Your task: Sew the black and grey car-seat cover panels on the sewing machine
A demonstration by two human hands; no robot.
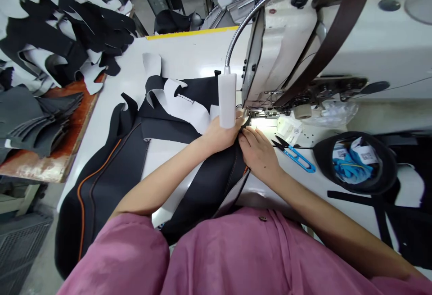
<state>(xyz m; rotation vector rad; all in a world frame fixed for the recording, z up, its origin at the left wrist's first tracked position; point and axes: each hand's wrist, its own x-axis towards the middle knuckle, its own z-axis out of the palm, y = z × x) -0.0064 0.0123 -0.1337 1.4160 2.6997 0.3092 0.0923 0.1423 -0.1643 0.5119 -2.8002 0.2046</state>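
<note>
Black fabric (205, 182) with orange piping runs from my lap side up to the needle area of a white sewing machine (280, 47). My left hand (222, 135) holds its edge just left of the presser foot (251, 114), the fingertips partly behind a white lamp (227, 101). Close beside it, my right hand (258, 151) grips the same fabric in front of the foot, fingers bent together. A larger black piece with an orange line (101, 187) lies at the left, and black and white cut pieces (189, 110) rest beyond my left hand.
Blue-handled snips (297, 156) lie right of my right hand. Further right stands a round black container (354, 162) with blue material and labels. Fabric stacks cover a wooden table (67, 151) at the left. A flexible metal lamp arm (249, 13) arches above the white worktable (199, 54).
</note>
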